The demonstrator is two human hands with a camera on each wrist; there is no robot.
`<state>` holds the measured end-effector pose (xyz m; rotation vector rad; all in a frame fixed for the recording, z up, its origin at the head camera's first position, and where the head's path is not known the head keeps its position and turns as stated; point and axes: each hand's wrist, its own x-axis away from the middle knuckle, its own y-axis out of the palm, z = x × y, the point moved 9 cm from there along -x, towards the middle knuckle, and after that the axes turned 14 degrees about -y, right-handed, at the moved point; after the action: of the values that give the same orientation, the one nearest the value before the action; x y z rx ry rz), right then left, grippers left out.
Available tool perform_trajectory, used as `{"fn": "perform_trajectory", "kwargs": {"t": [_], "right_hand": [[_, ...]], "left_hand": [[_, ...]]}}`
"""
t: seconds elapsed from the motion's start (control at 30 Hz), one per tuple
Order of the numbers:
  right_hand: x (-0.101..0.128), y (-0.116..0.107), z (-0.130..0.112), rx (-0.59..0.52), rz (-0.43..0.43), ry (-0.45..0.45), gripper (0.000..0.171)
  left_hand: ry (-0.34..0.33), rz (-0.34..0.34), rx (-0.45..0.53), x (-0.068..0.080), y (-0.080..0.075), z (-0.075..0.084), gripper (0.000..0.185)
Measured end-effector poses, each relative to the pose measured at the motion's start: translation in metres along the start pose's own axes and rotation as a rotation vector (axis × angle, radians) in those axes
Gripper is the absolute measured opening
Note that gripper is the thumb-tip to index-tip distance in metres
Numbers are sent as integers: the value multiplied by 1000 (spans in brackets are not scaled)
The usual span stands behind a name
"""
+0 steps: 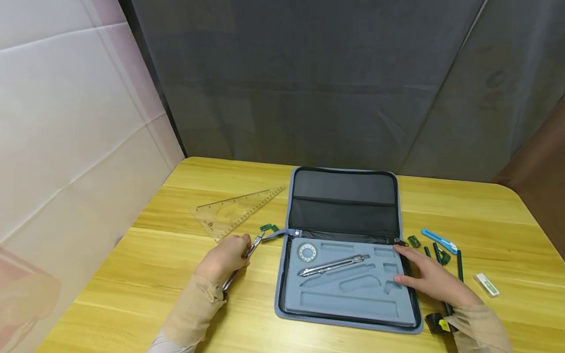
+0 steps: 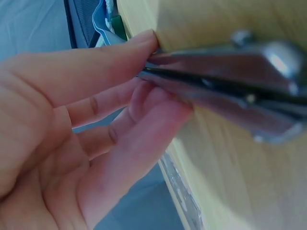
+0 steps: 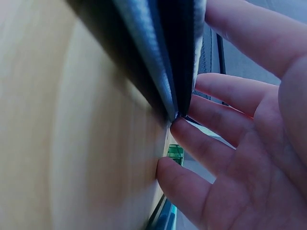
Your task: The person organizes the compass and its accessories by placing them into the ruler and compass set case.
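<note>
The sleeved forearms come in from the bottom of the head view onto the wooden bench (image 1: 145, 274), which fills the lower half of that view under a dark cloth backdrop and a pale wall panel on the left.

On the bench lies an open zip case (image 1: 346, 245), its dark lid folded back flat and its grey foam tray toward the person. One metal compass (image 1: 333, 265) rests slantwise in a tray slot, with a small round protractor (image 1: 307, 252) in the recess just beyond it; the other slots show bare foam.

Left of the case, a clear set square (image 1: 234, 212) lies flat on the bench, well beyond the left hand. Right of the case are scattered small things: a blue pen (image 1: 439, 241), several dark green pencils (image 1: 437, 252), a small green piece (image 1: 414, 240) and a white eraser (image 1: 486, 284).

The right hand (image 1: 430, 279) lies with fingers straight and spread, the fingertips (image 3: 180, 127) touching the case's right edge by the zip.

The left hand (image 1: 225, 257) pinches a second metal compass (image 1: 247, 255) between thumb and fingers; the left wrist view shows the fingers (image 2: 120, 103) closed on its folded legs. This compass is just left of the case's near corner, low over the bench, its tip pointing toward a green clip (image 1: 268, 228) beside the hinge.
</note>
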<state>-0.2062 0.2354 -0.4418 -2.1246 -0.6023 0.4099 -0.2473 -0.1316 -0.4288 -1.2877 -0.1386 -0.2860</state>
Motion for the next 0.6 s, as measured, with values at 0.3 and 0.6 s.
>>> {"fn": "perform_trajectory", "kwargs": {"t": [0.3, 0.6], "right_hand": [[0, 1, 0, -21, -11, 6, 72], [0, 0, 0, -12, -3, 0, 72]], "left_hand": [[54, -26, 12, -4, 2, -1, 20], [55, -52, 36, -6, 1, -2, 22]]}}
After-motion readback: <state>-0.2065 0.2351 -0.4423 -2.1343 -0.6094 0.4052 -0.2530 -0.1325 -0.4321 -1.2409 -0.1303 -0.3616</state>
